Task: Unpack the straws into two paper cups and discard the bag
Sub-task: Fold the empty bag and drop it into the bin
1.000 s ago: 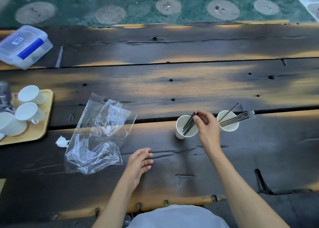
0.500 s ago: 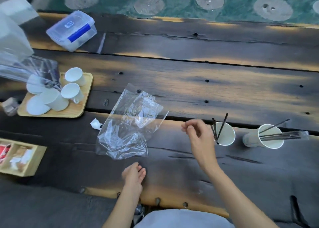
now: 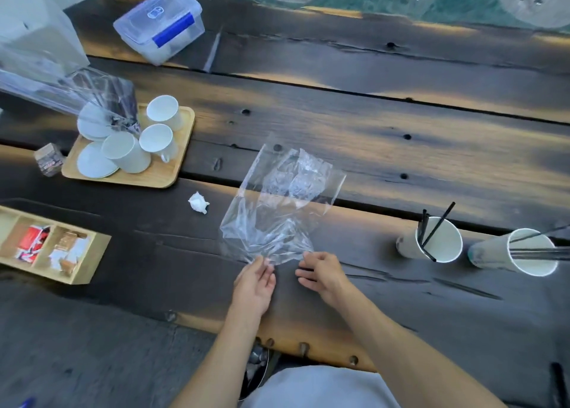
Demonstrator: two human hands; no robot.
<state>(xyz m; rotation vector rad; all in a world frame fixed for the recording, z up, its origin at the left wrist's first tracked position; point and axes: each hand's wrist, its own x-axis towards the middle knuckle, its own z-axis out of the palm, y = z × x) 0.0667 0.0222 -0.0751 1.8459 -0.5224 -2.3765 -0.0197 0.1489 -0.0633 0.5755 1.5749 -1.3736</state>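
Observation:
A crumpled clear plastic bag lies flat on the dark wooden table. It looks empty. My left hand and my right hand rest side by side at the bag's near edge. The fingertips of both touch the plastic, and neither hand has closed around it. To the right stand two white paper cups. The nearer cup holds a few black straws. The far right cup holds several more straws that lean out to the right.
A wooden tray with white cups and saucers sits at the left, beside another clear bag. A lidded plastic box stands at the back. Near the left edge are a wooden compartment box and a crumpled paper scrap.
My right hand let go of the straws in the cup and moved left to the bag. My left hand reached forward to the bag's near edge. The view swung left.

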